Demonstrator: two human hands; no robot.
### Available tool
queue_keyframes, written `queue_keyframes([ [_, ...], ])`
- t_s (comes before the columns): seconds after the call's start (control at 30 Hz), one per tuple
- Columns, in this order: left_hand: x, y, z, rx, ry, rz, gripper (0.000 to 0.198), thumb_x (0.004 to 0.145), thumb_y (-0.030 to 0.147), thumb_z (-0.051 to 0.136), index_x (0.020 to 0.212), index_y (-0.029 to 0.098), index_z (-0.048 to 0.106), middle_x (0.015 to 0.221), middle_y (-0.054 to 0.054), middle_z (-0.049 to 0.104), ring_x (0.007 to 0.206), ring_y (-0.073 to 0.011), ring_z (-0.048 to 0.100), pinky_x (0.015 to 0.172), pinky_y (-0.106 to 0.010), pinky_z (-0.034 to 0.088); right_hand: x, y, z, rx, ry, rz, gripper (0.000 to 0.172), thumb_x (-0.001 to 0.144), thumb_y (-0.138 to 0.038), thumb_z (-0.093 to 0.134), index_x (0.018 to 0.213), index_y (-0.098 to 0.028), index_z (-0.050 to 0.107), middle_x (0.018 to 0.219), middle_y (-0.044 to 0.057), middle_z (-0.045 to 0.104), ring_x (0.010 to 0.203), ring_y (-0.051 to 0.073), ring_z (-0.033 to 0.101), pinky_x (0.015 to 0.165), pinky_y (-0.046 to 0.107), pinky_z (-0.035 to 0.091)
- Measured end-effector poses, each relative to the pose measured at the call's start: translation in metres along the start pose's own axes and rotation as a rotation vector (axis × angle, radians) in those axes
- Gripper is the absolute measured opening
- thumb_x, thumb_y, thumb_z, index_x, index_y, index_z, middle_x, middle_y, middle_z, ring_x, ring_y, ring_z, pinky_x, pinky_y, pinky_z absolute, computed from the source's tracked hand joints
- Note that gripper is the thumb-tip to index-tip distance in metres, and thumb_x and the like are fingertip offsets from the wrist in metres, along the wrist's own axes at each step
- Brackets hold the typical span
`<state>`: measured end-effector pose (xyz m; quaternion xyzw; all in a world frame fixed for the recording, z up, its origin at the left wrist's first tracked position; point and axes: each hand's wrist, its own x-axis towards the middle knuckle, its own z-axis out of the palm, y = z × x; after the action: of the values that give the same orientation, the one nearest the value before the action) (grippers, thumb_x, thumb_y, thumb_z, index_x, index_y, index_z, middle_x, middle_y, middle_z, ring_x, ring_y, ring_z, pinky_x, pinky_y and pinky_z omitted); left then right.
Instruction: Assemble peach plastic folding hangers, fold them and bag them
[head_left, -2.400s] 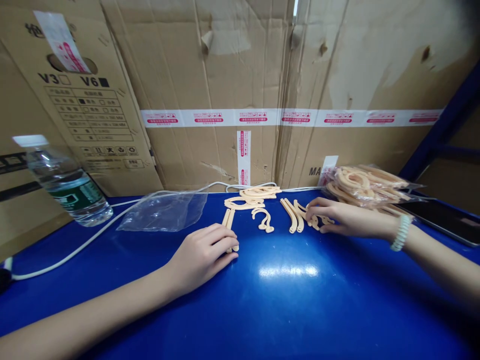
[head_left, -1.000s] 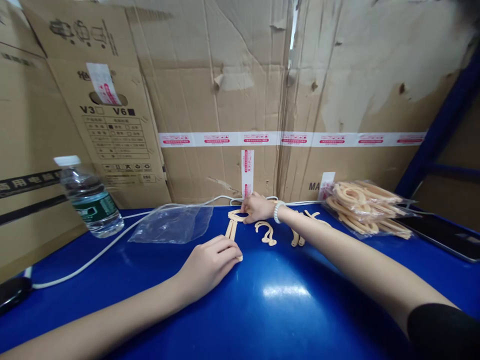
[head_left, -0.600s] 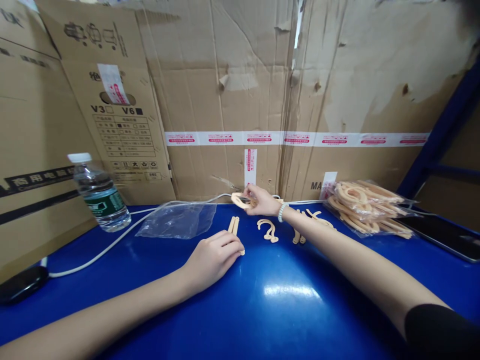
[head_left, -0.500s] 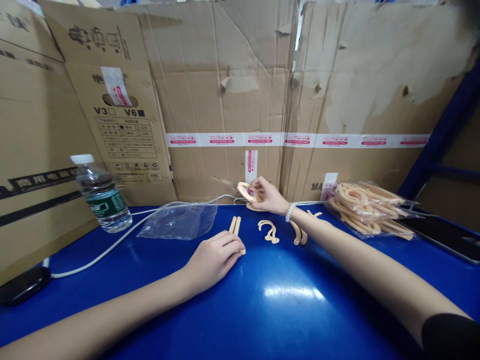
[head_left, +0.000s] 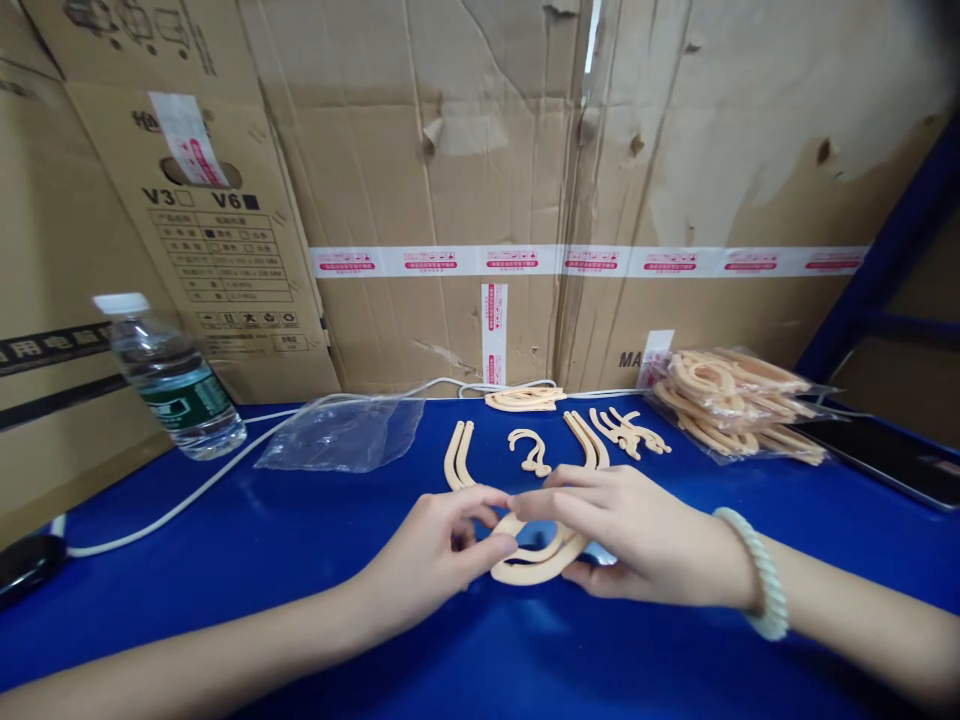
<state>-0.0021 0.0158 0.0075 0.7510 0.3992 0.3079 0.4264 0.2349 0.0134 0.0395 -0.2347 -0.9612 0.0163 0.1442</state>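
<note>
Two nested, beige curved hanger pieces (head_left: 529, 570) are held just above the blue table, near its middle. My left hand (head_left: 442, 545) is closed on their left end, thumb and fingertips pinching it. On the right side, my right hand (head_left: 637, 535), with a beaded bracelet at the wrist, grips the same pieces from above. Beyond the hands lie a pair of curved hanger arms (head_left: 457, 455), a few hanger hooks (head_left: 531, 452) and another group of curved arms (head_left: 587, 438). My fingers partly cover the near ends of both arm groups.
At the back sits a pile of beige loops (head_left: 523, 399), with more hooks (head_left: 628, 432) to its right. Bagged hanger parts (head_left: 739, 400) and a dark phone (head_left: 892, 460) lie at right. A water bottle (head_left: 176, 385), clear bag (head_left: 341, 435) and white cable (head_left: 165, 518) occupy the left.
My right hand has come from the back toward me with the beige pieces. My left hand has shifted slightly nearer and now grips them too. The camera view has moved a little.
</note>
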Motion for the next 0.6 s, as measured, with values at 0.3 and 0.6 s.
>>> queue_keyframes([
  [0.3,-0.005,-0.01,0.011,-0.297,0.015,-0.105,0.024,0.086,0.038,0.062,0.088,0.019,0.048,0.069,0.005,0.058,0.04,-0.0071,0.057,0.038,-0.016,0.045,-0.009,0.012,0.015,0.589,0.397,0.374,0.071,0.082,-0.032,0.071,0.141,-0.03,0.031,0.126,0.011,0.056,0.093,0.02,0.065,0.069,0.031,0.06],
  [0.6,-0.004,-0.011,0.006,-0.434,0.096,-0.04,0.029,0.085,0.04,0.066,0.085,0.019,0.047,0.08,0.001,0.062,0.05,-0.0104,0.066,0.045,-0.02,0.054,-0.009,0.02,0.009,1.066,-0.092,0.655,0.037,0.073,-0.041,0.077,0.096,-0.015,0.066,0.085,0.003,0.064,0.065,0.012,0.059,0.054,0.024,0.054],
])
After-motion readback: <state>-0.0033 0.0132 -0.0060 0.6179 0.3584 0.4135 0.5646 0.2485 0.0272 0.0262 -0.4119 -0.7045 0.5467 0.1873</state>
